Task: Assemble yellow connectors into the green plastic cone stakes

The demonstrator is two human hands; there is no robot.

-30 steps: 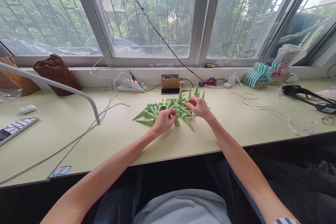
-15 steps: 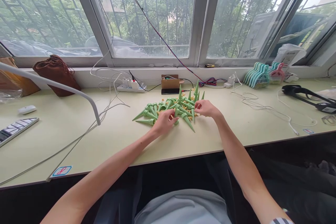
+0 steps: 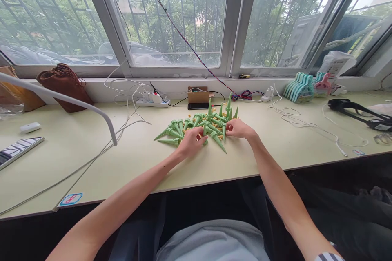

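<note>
L hand (image 3: 193,140) had a green spike (image 3: 205,132) gripped, front of the pile (image 3: 199,122); R hand (image 3: 237,128) at pile's R edge, grip unclear tbh.

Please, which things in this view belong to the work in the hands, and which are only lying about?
In the work:
- left hand, fingers around a green spike
- right hand, at the pile's edge
- green spikes
- yellow pieces

Lying about:
- brown pouch
- hangers
- power strip
- cardboard box
</note>
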